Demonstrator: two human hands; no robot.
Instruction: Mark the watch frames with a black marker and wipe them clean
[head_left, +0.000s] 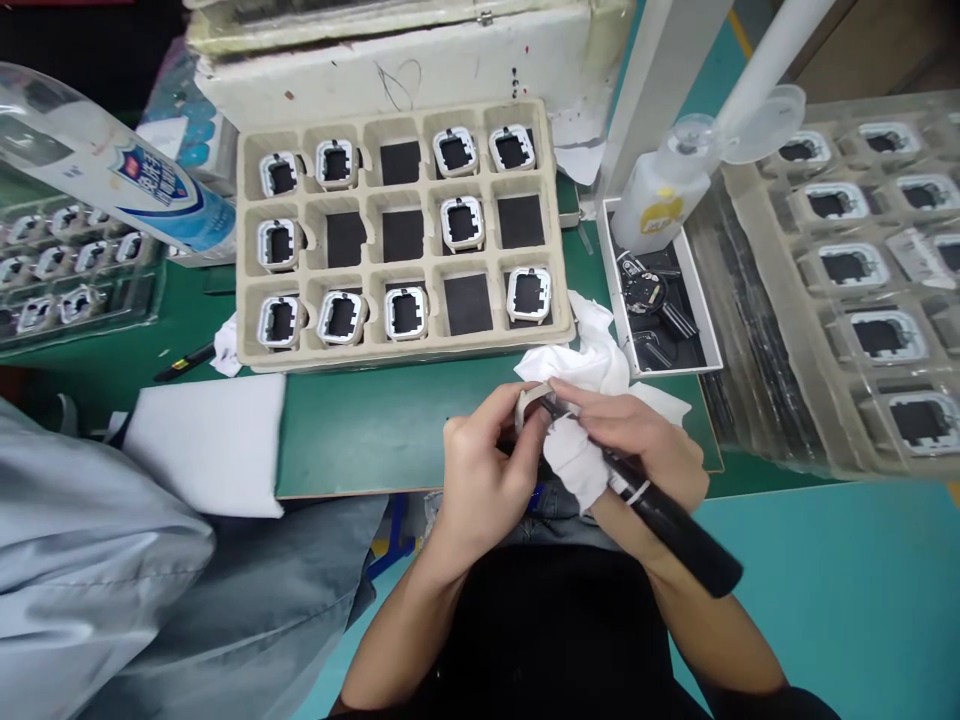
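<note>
My left hand pinches a pale, rounded watch case between thumb and fingers, just above the bench's front edge. My right hand is closed round a black pen-shaped tool, its thin tip reaching into the case. Around the tool's front part is a crumpled white wipe, close against my right fingers. Exactly what the tip touches is hidden by my fingers. Beyond my hands lies a beige moulded tray, with similar white watch cases in many of its pockets and black pads in the bare ones.
A white box of black parts holds a white squeeze bottle. Stacked trays of cases stand right. At left are a large bottle, a black marker, a white cloth and another person's sleeve.
</note>
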